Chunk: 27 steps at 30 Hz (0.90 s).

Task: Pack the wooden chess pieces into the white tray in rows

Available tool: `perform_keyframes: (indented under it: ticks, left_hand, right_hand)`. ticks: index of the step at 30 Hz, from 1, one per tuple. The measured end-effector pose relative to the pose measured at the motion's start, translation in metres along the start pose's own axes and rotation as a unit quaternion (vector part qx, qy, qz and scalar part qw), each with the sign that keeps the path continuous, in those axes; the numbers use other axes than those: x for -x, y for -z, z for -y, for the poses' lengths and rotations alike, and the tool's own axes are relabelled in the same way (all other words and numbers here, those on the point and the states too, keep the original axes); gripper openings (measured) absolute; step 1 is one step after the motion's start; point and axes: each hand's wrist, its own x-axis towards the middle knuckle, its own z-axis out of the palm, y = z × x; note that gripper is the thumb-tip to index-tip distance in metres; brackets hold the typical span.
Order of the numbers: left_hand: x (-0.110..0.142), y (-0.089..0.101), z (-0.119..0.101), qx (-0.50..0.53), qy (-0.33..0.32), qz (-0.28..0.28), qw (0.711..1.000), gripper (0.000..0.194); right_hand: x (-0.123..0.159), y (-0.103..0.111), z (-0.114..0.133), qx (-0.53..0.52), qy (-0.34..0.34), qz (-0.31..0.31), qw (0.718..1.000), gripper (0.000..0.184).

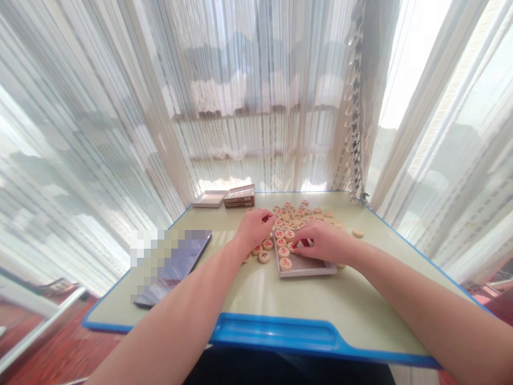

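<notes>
Several round wooden chess pieces (296,214) with red and black characters lie scattered on a pale green table (328,305). A shallow grey tray (304,267) holds a column of pieces (284,251) along its left side. My left hand (253,229) is curled at the tray's upper left corner, fingers pinched on a piece I can barely see. My right hand (326,241) rests over the tray, fingertips pressed on a piece (292,247) inside it.
A dark phone (176,267) lies at the table's left. An open box with its lid (209,199) and base (239,195) sits at the far left corner. One stray piece (358,233) lies to the right. Sheer curtains surround the table, which has a blue rim (280,331).
</notes>
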Motion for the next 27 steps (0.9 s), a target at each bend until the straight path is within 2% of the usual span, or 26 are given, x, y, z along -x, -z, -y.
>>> perform_keyframes:
  ticks: [7, 19, 27]
  left_hand:
    - [-0.0014, -0.0009, 0.0015, 0.051, 0.033, -0.001, 0.998, 0.031]
    - [-0.0009, -0.0003, 0.0004, 0.049, 0.038, 0.006, 0.998, 0.030]
    - [0.0014, 0.0036, -0.0016, 0.059, 0.040, -0.005, 0.997, 0.029]
  right_hand:
    - [-0.0001, -0.0025, -0.0002, 0.000, -0.015, -0.008, 1.000, 0.014]
    - [-0.0001, -0.0004, 0.0018, 0.008, -0.009, 0.002, 1.000, 0.016]
    - [-0.0002, 0.0010, -0.0010, 0.024, -0.002, -0.022, 0.999, 0.016]
